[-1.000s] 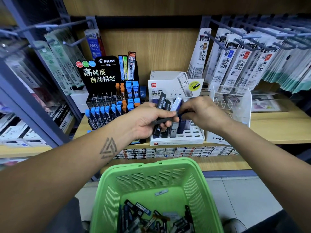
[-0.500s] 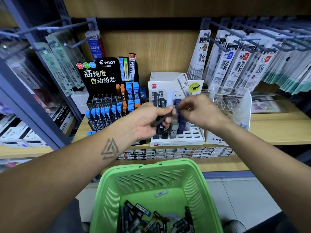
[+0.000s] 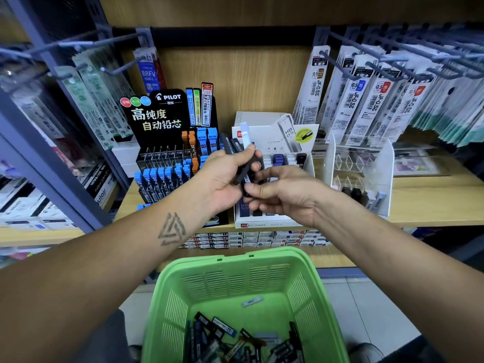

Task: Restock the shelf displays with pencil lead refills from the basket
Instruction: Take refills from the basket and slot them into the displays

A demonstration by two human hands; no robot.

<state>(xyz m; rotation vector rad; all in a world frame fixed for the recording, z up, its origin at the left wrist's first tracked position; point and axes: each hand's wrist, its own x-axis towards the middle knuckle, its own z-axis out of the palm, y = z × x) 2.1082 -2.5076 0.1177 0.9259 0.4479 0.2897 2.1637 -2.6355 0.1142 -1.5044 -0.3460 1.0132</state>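
My left hand (image 3: pixel 225 176) is closed around a fanned bunch of lead refill cases (image 3: pixel 237 145), mostly black with one pale blue. My right hand (image 3: pixel 285 195) pinches the lower end of one black case from that bunch. Both hands hover in front of the white slotted display box (image 3: pixel 306 163), which holds several dark blue, white and black cases. Left of it stands the black Pilot display (image 3: pixel 167 153) with blue and orange refills. Below, the green basket (image 3: pixel 235 273) holds a pile of loose refill cases (image 3: pixel 235 339).
A clear acrylic rack (image 3: pixel 358 174) with a few cases stands right of the white box. Hanging refill packs (image 3: pixel 366 95) on metal hooks crowd the upper right and left. Flat boxes (image 3: pixel 248 239) are stacked under the wooden shelf edge.
My left hand rose slightly and fanned the cases upward. My right hand dropped from the bunch's top to its lower end and pinched one black case.
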